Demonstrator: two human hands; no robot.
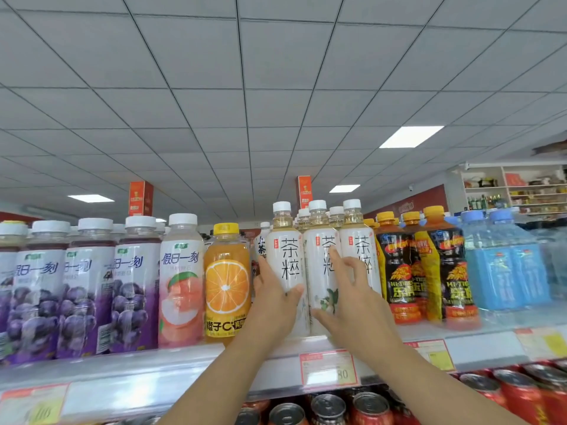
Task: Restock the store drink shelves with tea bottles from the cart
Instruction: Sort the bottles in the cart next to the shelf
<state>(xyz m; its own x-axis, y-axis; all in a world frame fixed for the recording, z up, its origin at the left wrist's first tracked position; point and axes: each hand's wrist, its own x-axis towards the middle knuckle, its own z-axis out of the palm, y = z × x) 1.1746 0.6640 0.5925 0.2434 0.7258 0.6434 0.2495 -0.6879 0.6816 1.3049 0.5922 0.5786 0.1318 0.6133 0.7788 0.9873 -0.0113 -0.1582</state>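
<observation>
Left hand (273, 297) fingers clasp the left tea bottle (287, 256); right hand (349, 289) fingers, the middle tea bottle (316, 259). Jostling sideways could topple the neighbouring orange drink bottle (226, 283).

"茶粹" in black on left white tea bottle (290, 262), same, partly covered, on middle white tea bottle (317, 277), "假日一刻" on peach drink bottle (181, 271), "橙子C" on orange juice bottle (226, 280), "80" on red-bordered price tag (329, 368)
</observation>
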